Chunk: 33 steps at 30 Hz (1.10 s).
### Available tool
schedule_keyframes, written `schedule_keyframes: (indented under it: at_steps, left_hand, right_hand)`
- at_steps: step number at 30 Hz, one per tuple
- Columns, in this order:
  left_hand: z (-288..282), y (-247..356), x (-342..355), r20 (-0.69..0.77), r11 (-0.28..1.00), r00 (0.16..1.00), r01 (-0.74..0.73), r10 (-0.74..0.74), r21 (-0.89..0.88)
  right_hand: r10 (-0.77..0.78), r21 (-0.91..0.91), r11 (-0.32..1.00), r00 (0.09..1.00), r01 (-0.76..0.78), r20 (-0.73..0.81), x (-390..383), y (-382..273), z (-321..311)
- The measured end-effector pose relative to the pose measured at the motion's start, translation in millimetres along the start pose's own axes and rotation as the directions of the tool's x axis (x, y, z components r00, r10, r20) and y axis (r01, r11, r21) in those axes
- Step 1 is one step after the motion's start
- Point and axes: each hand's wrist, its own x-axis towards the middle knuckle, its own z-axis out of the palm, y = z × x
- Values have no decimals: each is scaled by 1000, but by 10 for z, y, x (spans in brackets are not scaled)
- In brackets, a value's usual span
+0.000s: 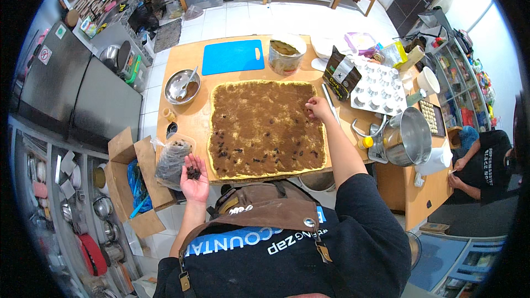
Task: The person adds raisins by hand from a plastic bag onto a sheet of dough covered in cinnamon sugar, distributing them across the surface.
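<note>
A large rectangular sheet of rolled-out dough (pixel 262 116) lies on the table, coated with brown powder. Dark raisins dot it, mostly along its near and left parts. My left hand (pixel 195 189) is palm up beside the sheet's near left corner, cupping a small heap of raisins (pixel 193 173). Just left of it rests a clear plastic bag of dark raisins (pixel 172 160) in a plastic tub. Over the sheet's upper right part, my right hand (pixel 317 108) has its fingers pinched together; whatever they hold is too small to make out.
At the far left stands a metal bowl (pixel 179 87) with a spoon, near a blue cutting board (pixel 233 57). A tub (pixel 286 54), a black pouch (pixel 340 74), a muffin tray (pixel 380 88) and a mixer bowl (pixel 407 136) line the back and right. Another person (pixel 486 160) works at right.
</note>
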Motion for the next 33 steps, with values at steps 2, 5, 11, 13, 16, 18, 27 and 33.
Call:
schedule_keyframes:
  at_steps: [2, 5, 11, 13, 16, 18, 27, 33]
  left_hand:
    - [25, -51, -16, -10, 1000, 1000, -11, 11, 4]
    - [18, -85, -17, 0, 1000, 1000, -2, 2, -14]
    - [69, -208, 48, -24, 1000, 1000, 1, -1, 7]
    - [78, -253, 95, -40, 1000, 999, 9, -8, 19]
    - [93, -321, 150, -52, 999, 998, 36, -34, 29]
    - [107, -368, 174, -48, 998, 997, 56, -54, 28]
    - [148, -519, 236, -54, 994, 993, 108, -107, 18]
    - [126, -521, 215, -19, 993, 994, 112, -112, 20]
  right_hand:
    - [14, 68, 998, 1000, -16, 28, 79, 11, -22]
    - [-2, 130, 992, 999, -5, 52, 79, -18, -18]
    - [-47, -48, 998, 999, 47, 1, -163, -82, -116]
    - [-49, -2, 999, 998, 49, 40, -261, -59, -155]
    - [-98, 33, 995, 993, 96, 68, -418, 20, -172]
    - [-208, -183, 961, 978, 207, 14, -526, 36, -179]
    - [-144, 138, 982, 986, 132, 83, -710, 234, -230]
    - [-106, 139, 986, 992, 96, 67, -839, 136, -234]
